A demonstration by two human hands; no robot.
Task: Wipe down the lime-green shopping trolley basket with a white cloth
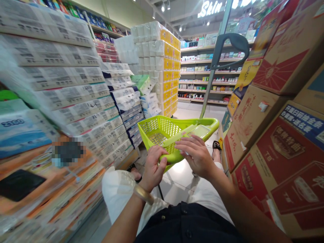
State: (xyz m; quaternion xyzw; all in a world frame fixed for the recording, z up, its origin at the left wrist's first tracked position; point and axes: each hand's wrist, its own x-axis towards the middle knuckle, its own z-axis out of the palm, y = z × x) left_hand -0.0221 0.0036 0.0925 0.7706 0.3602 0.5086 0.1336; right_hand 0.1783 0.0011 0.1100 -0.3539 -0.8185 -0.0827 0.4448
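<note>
A lime-green plastic rolling shopping basket (145, 135) with lattice walls stands in front of me, between my knees. Nothing shows in the part of its inside that I can see. My left hand (154, 167) is wrapped round the near end of its green handle. Over the other side of that end lies my right hand (197, 156), its fingers stretched across the handle near a pale flat panel (199, 131); its thumb is mostly hidden. A grey pull handle (230, 50) on a metal pole rises behind the basket.
Stacked packs of wrapped tissue (76, 77) line the left, with a dark phone-like object (21, 184) on an orange pack. Printed cartons (278, 145) rise close on the right. A tall tissue stack (169, 67) and stocked shelves (202, 72) stand ahead.
</note>
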